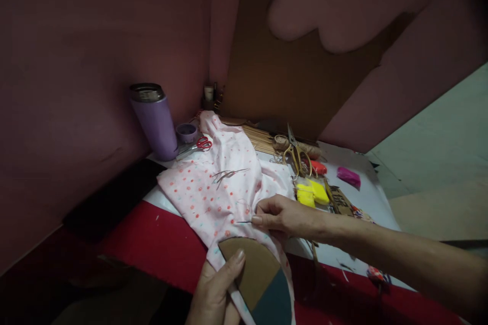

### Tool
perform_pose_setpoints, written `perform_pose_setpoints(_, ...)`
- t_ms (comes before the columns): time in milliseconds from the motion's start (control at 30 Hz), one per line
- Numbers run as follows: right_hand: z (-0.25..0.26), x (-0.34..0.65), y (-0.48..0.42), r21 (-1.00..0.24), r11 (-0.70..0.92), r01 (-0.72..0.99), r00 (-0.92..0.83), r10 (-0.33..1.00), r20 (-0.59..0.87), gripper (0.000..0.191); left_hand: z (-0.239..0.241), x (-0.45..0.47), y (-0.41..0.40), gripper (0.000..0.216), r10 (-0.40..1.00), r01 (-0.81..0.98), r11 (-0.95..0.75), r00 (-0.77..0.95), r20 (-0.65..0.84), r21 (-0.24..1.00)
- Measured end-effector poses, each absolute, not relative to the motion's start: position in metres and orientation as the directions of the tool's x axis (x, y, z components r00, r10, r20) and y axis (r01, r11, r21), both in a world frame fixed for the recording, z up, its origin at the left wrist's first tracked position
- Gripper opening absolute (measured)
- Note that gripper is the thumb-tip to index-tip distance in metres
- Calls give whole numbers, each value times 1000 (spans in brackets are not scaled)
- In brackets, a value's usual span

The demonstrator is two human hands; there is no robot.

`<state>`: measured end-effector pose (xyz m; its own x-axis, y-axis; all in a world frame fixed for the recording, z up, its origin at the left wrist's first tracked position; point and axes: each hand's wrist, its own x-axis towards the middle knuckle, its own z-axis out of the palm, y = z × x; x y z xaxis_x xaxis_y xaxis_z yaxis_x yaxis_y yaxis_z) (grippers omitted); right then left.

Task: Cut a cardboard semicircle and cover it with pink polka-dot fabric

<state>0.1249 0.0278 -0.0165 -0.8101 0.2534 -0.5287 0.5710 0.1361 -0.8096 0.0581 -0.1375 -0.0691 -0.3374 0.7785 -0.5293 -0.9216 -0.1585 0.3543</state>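
A needle (244, 222) is pinched between thumb and forefinger of the right hand (284, 217), its tip directed leftward over a pink dotted cloth (213, 188). The cloth is spread across the near middle of the table, partly on a red covering (152, 244) and partly on a white sheet (366, 198). A rounded cardboard piece (251, 274), brown with a dark teal section, is wrapped at its edge by the cloth and is gripped by the left hand (215, 289), thumb pressed on its upper face, the other fingers closed beneath. The right hand lies just above the cardboard piece, touching the cloth.

A tuft of dark thread (229, 175) is seen on the cloth's upper part. Behind the cloth, to the left, a purple tumbler (154, 122) stands upright against the wall, with a small purple cup (186, 132) and red-handled scissors (198, 145) just beside it. A bundle of thin sticks (259, 137) lies at the far edge. To the right, gold-handled scissors (295, 155) rest on a spool of twine (284, 143); yellow blocks (312, 194), an orange piece (318, 167) and a magenta piece (348, 176) lie near them. A printed strip (341, 202) is partly hidden by the right forearm. A dark flat object (114, 198) lies at the table's left edge.
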Motion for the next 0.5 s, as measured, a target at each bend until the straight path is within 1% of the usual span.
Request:
perform_pose_setpoints(133, -12, 125, 32, -793, 203, 575, -817, 192, -543, 50, -68, 58, -138, 54, 793, -927, -144, -317, -521, 345)
perform_pose_setpoints(233, -6, 122, 33, -745, 282, 605, -796, 205, -569, 50, -68, 58, -139, 54, 809, -929, -143, -308, -500, 342)
perform_pose_setpoints(333, 2, 117, 32, -714, 340, 612, -789, 215, -575, 42, -68, 58, -139, 56, 821, -927, -137, -303, -484, 348)
perform_pose_setpoints(433, 6, 115, 29, -719, 326, 614, -788, 206, -580, 35, -69, 58, -140, 58, 822, -926, -139, -306, -480, 351)
perform_pose_setpoints(500, 4, 115, 28, -735, 290, 613, -790, 212, -575, 34, -69, 58, -139, 58, 824, -923, -150, -314, -471, 353)
